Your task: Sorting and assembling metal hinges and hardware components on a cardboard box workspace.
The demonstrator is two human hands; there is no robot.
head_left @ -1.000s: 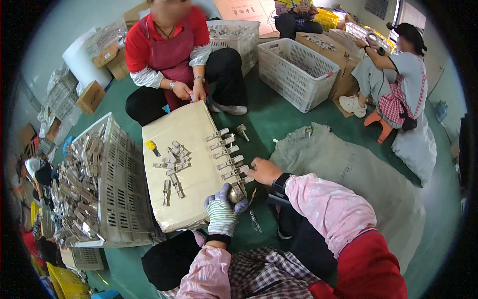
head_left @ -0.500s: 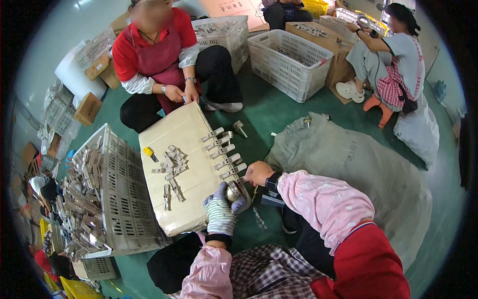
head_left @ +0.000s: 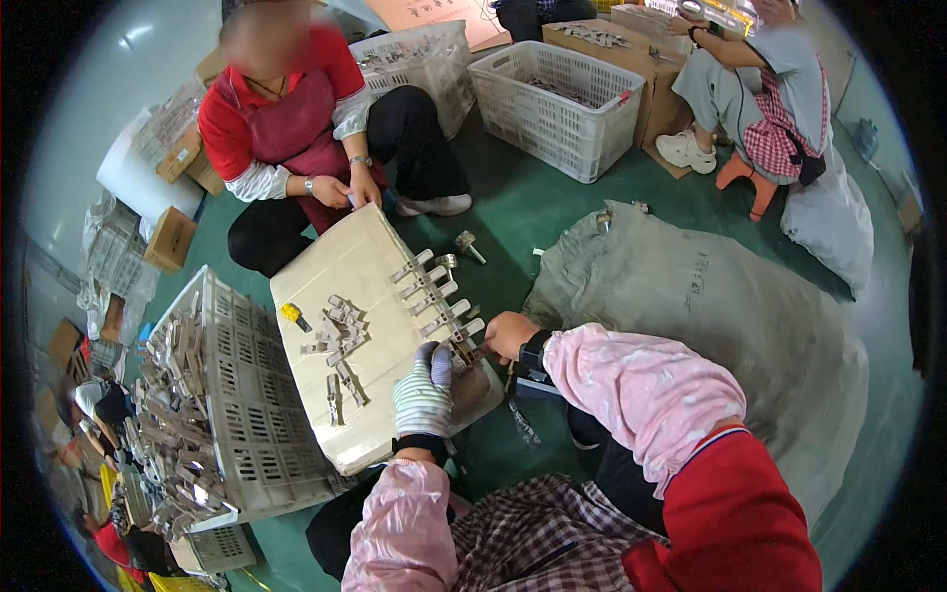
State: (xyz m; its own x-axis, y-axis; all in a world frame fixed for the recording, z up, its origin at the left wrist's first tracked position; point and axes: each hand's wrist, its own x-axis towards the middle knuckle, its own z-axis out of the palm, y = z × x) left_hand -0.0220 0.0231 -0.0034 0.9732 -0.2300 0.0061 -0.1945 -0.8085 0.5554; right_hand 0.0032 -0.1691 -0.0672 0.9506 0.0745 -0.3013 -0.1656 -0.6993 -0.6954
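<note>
Row of metal clips (head_left: 433, 297) sits side by side along the right edge of a pale box (head_left: 367, 247); both hands are at the near end of the row; left hand (head_left: 424, 390), in a striped glove, is on the box's near right part, thumb and fingertips brought up close together by the last clip; grip hidden, can't tell what it has hold of; right hand (head_left: 511, 336), bare, is just off the box edge, fingers curled in toward the same spot; can't tell whether they're pinching anything.

On the box top: loose pile of clips (head_left: 345, 331) mid-left; two more clips apart from it, nearer the wearer; small yellow-and-black object (head_left: 293, 315) near the left edge.

Left of box: white crate (head_left: 266, 395) heaped with metal parts (head_left: 178, 395); right: big grey sack (head_left: 730, 326) on the green floor (head_left: 513, 219); one metal piece (head_left: 470, 245) on the floor between box and sack.

Farther out: co-worker in red (head_left: 286, 128) seated at the box's far end; another white crate (head_left: 562, 133) behind; second co-worker at upper right, on an orange stool (head_left: 748, 182).
</note>
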